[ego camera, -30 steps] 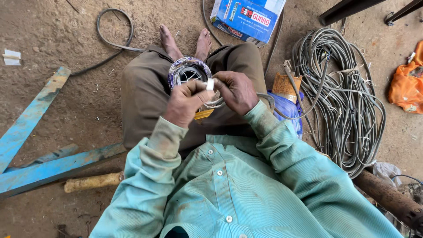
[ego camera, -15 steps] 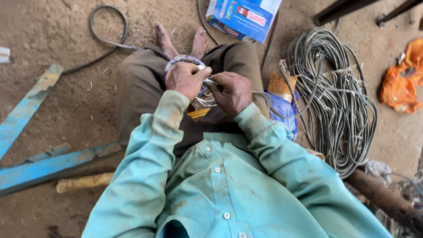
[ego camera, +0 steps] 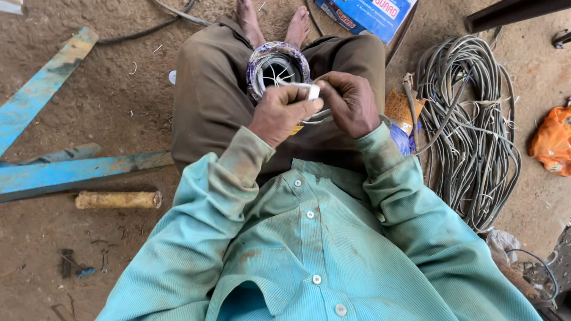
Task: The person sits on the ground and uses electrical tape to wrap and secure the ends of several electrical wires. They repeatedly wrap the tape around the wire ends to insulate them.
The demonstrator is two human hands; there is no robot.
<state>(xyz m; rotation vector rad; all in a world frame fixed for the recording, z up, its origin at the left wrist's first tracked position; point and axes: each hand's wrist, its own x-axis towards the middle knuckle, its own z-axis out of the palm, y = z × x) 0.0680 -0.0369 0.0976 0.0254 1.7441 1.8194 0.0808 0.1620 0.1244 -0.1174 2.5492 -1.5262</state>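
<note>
I sit on the dirt floor with a round wire-wound coil ring (ego camera: pixel 278 64) resting between my knees. My left hand (ego camera: pixel 281 114) and my right hand (ego camera: pixel 350 103) meet just below the ring, both pinching a small white strip of tape or sleeve (ego camera: pixel 311 91). Thin pale wires run from the ring under my fingers toward my right hand. My green shirt sleeves and brown trousers fill the middle of the view. How the strip joins the wires is hidden by my fingers.
A big bundle of grey cable (ego camera: pixel 470 125) lies on the right. A blue carton (ego camera: pixel 369 15) sits beyond my feet. Blue-painted bars (ego camera: pixel 71 172) and a wooden handle (ego camera: pixel 118 200) lie on the left. An orange bag (ego camera: pixel 553 139) is at the far right.
My hands shifted from over the ring to just below it. The white strip now shows between my fingertips, and the ring's open middle is uncovered.
</note>
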